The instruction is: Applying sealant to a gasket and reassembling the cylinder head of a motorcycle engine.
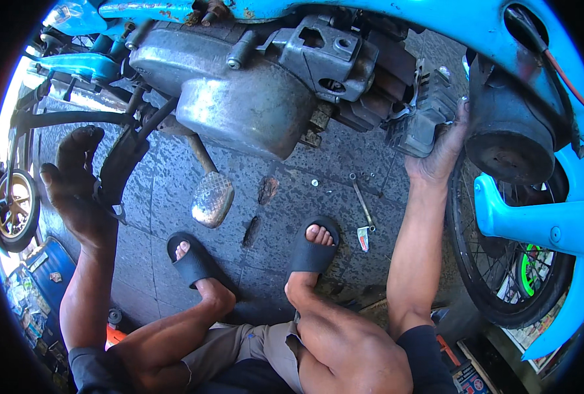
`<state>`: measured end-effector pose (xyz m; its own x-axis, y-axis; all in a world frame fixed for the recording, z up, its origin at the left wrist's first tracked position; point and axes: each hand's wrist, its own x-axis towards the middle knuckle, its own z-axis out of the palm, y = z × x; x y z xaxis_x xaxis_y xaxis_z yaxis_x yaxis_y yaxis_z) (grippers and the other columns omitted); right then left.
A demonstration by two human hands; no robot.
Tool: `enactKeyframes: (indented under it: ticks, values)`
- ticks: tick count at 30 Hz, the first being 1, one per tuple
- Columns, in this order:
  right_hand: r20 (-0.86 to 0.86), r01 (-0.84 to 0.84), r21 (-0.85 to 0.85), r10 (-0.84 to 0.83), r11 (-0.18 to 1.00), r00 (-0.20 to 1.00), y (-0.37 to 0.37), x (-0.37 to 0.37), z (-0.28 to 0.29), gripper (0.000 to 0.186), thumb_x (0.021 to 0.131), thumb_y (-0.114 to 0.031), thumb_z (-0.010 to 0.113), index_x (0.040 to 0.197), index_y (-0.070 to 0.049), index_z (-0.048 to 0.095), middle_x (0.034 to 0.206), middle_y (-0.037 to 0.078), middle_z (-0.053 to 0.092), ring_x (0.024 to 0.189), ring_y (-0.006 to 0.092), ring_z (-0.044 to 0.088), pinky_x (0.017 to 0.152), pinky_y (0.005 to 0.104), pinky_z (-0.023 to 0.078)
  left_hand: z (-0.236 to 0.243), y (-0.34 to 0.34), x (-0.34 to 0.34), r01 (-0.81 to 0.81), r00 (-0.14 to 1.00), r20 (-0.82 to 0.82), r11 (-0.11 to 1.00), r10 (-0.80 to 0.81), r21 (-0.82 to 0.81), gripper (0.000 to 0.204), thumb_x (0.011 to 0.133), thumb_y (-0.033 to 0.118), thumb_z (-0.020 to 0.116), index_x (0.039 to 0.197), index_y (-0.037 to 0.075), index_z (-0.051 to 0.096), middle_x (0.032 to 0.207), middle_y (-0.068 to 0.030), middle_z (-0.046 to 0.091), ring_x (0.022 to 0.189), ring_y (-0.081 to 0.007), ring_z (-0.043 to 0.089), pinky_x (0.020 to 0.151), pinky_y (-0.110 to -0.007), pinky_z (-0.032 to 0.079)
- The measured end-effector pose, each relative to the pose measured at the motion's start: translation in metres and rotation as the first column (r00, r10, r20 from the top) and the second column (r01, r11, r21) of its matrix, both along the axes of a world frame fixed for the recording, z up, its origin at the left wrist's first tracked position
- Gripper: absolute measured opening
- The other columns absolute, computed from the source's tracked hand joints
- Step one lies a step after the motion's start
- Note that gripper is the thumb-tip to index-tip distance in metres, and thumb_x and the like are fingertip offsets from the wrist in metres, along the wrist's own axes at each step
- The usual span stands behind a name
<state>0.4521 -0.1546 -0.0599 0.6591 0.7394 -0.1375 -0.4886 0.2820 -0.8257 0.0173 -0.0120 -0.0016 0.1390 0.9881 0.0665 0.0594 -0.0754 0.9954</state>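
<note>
Fisheye view from the head, steeply downward, near the engine (246, 108)

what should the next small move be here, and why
I'd probably bring the left hand across to help steady the grey finned piece: the right hand alone holds it at the end of the engine, while the left is away beside the black bracket.

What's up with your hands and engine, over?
Right hand on grey finned part, engine's end. Left hand beside dark bracket. Wrench on floor, away from both hands.
</note>
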Motion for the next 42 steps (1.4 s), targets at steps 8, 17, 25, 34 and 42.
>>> enactKeyframes:
  ticks: [8,17,25,34,42]
  values:
    - [-0.045,0.064,0.036,-0.062,0.997,0.997,0.005,-0.004,-0.006,0.049,0.095,-0.047,0.052,0.122,-0.006,0.056,0.107,0.005,0.063,0.096,0.0161,0.061,0.085,0.0332,0.049,0.002,-0.002,0.003,0.0,0.999,-0.045,1.0,-0.001,-0.023,0.071,0.098,0.06,0.025,0.122,0.0,0.053,0.118,-0.0136,0.057,0.12,-0.0286,0.047,0.109,-0.045,0.031]
    - [-0.163,-0.019,0.203,0.053,0.979,0.985,0.015,-0.014,-0.007,0.034,0.1,-0.038,0.048,0.112,-0.008,0.057,0.084,-0.003,0.053,0.071,0.0058,0.051,0.067,0.0238,0.046,0.0,0.003,-0.002,0.043,0.995,-0.084,0.999,-0.045,-0.034,0.072,0.097,0.064,0.027,0.119,0.0,0.053,0.116,-0.0132,0.056,0.118,-0.0276,0.048,0.108,-0.044,0.032]
    - [0.152,0.106,-0.062,-0.095,0.992,0.984,0.027,-0.027,-0.004,0.057,0.094,-0.054,0.05,0.124,-0.006,0.054,0.116,0.008,0.062,0.106,0.0194,0.061,0.094,0.0365,0.049,0.006,-0.003,0.022,0.022,0.99,-0.138,0.994,-0.036,-0.105,0.072,0.098,0.065,0.026,0.115,0.001,0.053,0.111,-0.0118,0.055,0.115,-0.025,0.048,0.105,-0.041,0.035]
    - [0.199,0.106,-0.044,-0.096,0.993,0.975,0.023,-0.028,-0.019,0.065,0.093,-0.06,0.05,0.13,-0.007,0.05,0.123,0.008,0.059,0.113,0.019,0.057,0.097,0.0363,0.048,0.001,0.004,0.015,-0.005,0.956,-0.294,0.999,-0.009,-0.045,0.069,0.101,0.06,0.023,0.118,0.0,0.053,0.113,-0.0122,0.055,0.115,-0.0233,0.048,0.104,-0.039,0.035]
    - [0.032,0.014,0.199,-0.021,0.98,0.999,0.017,-0.022,-0.011,0.066,0.098,-0.058,0.035,0.139,-0.007,0.043,0.133,0.008,0.053,0.123,0.0224,0.05,0.105,0.0383,0.04,0.006,0.006,0.01,-0.048,0.975,-0.221,0.995,0.026,-0.092,0.065,0.103,0.053,0.023,0.119,-0.001,0.056,0.116,-0.0124,0.06,0.114,-0.0235,0.053,0.106,-0.039,0.034]
